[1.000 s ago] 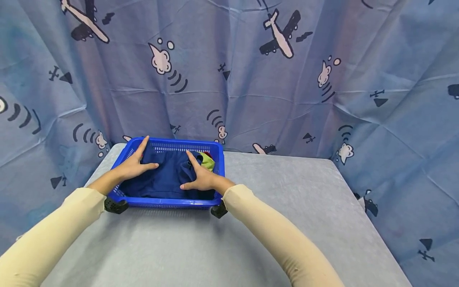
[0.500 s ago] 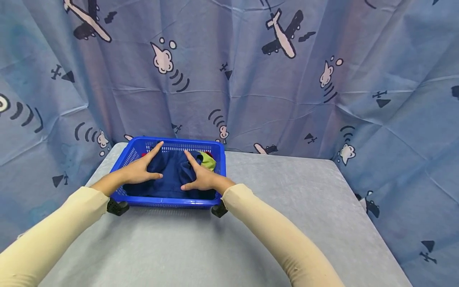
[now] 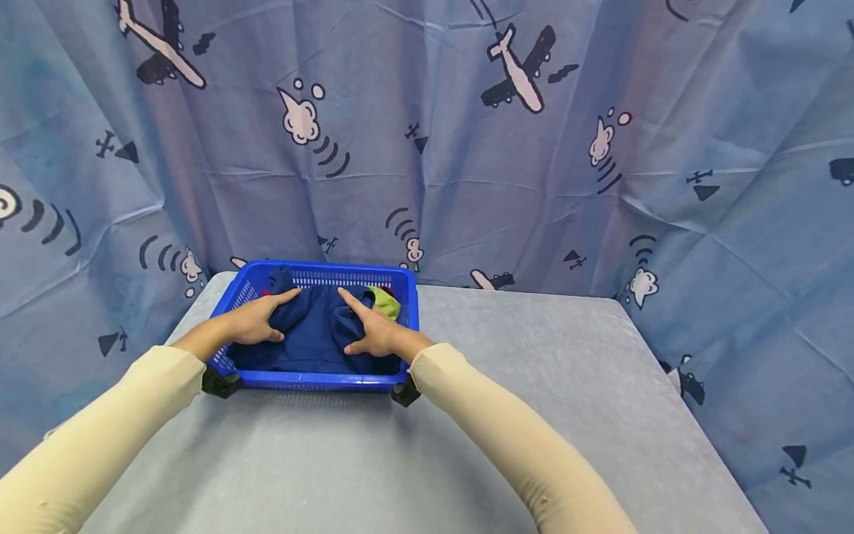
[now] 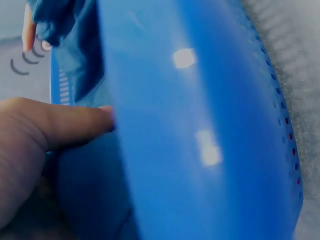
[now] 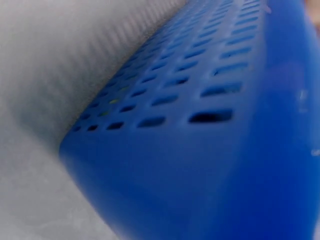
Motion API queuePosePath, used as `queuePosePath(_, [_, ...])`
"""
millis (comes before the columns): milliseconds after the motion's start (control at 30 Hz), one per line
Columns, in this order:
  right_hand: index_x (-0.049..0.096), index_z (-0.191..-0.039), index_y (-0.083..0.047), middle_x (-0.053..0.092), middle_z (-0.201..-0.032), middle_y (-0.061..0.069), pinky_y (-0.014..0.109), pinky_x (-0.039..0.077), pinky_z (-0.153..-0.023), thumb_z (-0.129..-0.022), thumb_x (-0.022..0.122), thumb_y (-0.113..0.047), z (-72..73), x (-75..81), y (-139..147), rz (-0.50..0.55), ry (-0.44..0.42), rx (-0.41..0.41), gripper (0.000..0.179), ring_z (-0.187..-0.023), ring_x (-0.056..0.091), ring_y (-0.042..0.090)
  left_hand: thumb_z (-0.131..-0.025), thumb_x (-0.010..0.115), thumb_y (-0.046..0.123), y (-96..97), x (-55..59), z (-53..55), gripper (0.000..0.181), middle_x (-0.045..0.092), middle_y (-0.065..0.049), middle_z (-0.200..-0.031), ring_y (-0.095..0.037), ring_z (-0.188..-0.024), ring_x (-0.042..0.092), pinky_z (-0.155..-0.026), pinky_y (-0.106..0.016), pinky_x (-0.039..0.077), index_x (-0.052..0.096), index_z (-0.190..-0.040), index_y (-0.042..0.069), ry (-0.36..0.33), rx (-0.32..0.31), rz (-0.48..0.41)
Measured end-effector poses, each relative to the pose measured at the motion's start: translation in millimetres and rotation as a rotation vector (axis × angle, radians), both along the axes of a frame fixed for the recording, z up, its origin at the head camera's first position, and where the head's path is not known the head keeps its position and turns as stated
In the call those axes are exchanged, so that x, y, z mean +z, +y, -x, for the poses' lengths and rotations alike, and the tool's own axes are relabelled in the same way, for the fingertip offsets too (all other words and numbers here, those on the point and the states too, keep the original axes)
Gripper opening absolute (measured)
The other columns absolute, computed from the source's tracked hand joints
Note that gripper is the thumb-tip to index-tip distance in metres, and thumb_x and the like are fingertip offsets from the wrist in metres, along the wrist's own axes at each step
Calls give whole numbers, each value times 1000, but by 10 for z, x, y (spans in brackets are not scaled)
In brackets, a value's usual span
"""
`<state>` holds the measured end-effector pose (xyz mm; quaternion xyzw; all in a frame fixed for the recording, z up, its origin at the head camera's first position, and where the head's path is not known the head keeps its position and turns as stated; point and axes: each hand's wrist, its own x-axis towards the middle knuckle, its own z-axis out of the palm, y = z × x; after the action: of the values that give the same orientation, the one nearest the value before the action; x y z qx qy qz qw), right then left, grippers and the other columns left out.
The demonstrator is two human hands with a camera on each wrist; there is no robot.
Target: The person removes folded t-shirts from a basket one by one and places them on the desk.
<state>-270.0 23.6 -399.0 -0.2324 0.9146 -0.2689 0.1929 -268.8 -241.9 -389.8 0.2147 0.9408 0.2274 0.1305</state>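
A dark blue garment [image 3: 313, 326] lies bunched inside a blue plastic basket [image 3: 307, 381]. In the head view my left hand [image 3: 252, 320] reaches over the basket's left side and rests on the garment's left part, thumb and index finger apart. My right hand [image 3: 379, 331] comes in over the right side and lies against the garment's right part, thumb and index finger also spread. The lower fingers of both hands are hidden. A lime green cloth [image 3: 385, 302] shows behind the right hand. In the left wrist view the thumb [image 4: 80, 122] lies beside the basket rim [image 4: 160, 120].
Red cloth [image 3: 266, 294] peeks out at the basket's left, and more red shows behind the green. The basket stands toward the back left of a grey-covered table [image 3: 520, 386]. A blue curtain [image 3: 467, 148] with airplane prints hangs behind. Wrist-worn black devices [image 3: 222, 383] sit at the front rim.
My left hand has moved inward from the basket's left rear, then lowered onto the garment, whose left part is now folded up. The right hand has stayed nearly in place.
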Motion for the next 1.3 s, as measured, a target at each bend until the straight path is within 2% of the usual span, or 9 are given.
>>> queuePosePath(133, [1, -163, -38, 21, -170, 12, 55, 29, -123, -94, 70, -7, 30, -10, 38, 31, 12, -10, 103, -156, 18, 38, -78, 76, -3, -72, 31, -10, 96, 29, -42, -154, -60, -142, 29, -114, -69, 30, 22, -157, -8, 41, 29, -69])
queuePosePath(267, [3, -164, -33, 21, -170, 9, 49, 35, -121, -95, 61, 6, 68, 15, 93, 50, 51, 44, 98, -150, 35, 32, -77, 74, -6, -112, 88, -12, 95, 28, -41, -156, -59, -144, 26, -114, -70, 28, 23, -157, -7, 42, 40, -153])
queuePosePath(367, [12, -164, -28, 28, -167, 10, 41, 46, -108, -95, 56, 11, 90, 54, 136, 60, 92, 74, 91, -134, 49, 29, -80, 73, -6, -127, 135, -16, 93, 25, -40, -158, -58, -145, 24, -115, -69, 28, 22, -158, -4, 25, 55, -200])
queuePosePath(433, [19, -163, -25, 34, -164, 12, 38, 47, -96, -94, 55, 13, 100, 76, 166, 80, 108, 75, 87, -126, 51, 28, -81, 72, -4, -138, 160, -24, 93, 24, -39, -158, -57, -146, 23, -115, -70, 28, 21, -159, -2, 9, 75, -223])
queuePosePath(500, [25, -162, -22, 36, -163, 13, 38, 46, -95, -94, 54, 13, 103, 102, 203, 131, 83, 55, 82, -129, 50, 27, -84, 72, -1, -149, 187, -48, 94, 19, -38, -160, -57, -148, 18, -115, -70, 26, 19, -161, 2, -20, 104, -247])
queuePosePath(667, [33, -159, -19, 34, -163, 15, 47, 39, -118, -94, 55, 12, 108, 206, 337, 329, -18, -16, 76, -148, 39, 30, -87, 73, 4, -181, 262, -131, 95, 13, -36, -163, -56, -150, 14, -117, -71, 20, 14, -162, 5, -66, 150, -355])
queuePosePath(933, [42, -154, -19, 43, -159, 12, 50, 38, -119, -93, 57, 11, 135, 425, 563, 587, -200, -125, 70, -147, 42, 29, -92, 67, 2, -182, 404, -207, 96, 0, -30, -167, -50, -154, 8, -120, -67, 21, 5, -164, 14, -190, 157, -539])
queuePosePath(1000, [42, -154, -19, 42, -160, 11, 50, 36, -120, -94, 57, 10, 143, 445, 590, 618, -232, -140, 69, -147, 41, 29, -93, 67, 2, -167, 426, -207, 95, 3, -30, -167, -50, -153, 10, -120, -67, 21, 6, -164, 14, -173, 156, -515])
queuePosePath(1300, [42, -155, -20, 39, -162, 9, 52, 35, -120, -95, 59, 7, 127, 476, 591, 592, -229, -161, 68, -149, 38, 28, -88, 71, 5, -55, 540, -179, 89, 28, -39, -157, -57, -143, 30, -114, -68, 31, 20, -160, 0, 127, 132, -126])
